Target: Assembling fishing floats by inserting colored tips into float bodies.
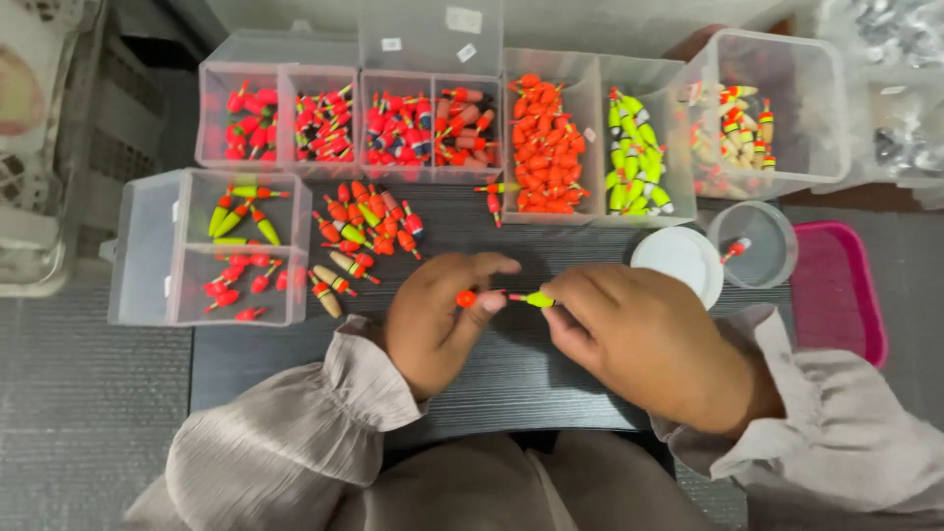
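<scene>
Orange bead (466, 298) sat pinched in the left hand (433, 320) fingers, and the right hand (639, 339) fingers clamped a yellow float (537, 299) just beside it, above the dark counter (551, 388); joining them seemed underway, needing careful alignment.

Two bare hands meet at the centre of the view, both forearms in loose grey-beige sleeves. The left hand (438, 320) enters from 7 o'clock, knuckles up, fingers curled, thumb and fingertips pinched together and pointing toward 3 o'clock. The right hand (634, 339) enters from 4 o'clock, back facing up, its fingertips pinched and pointing toward 9 o'clock, nearly touching the left.
</scene>
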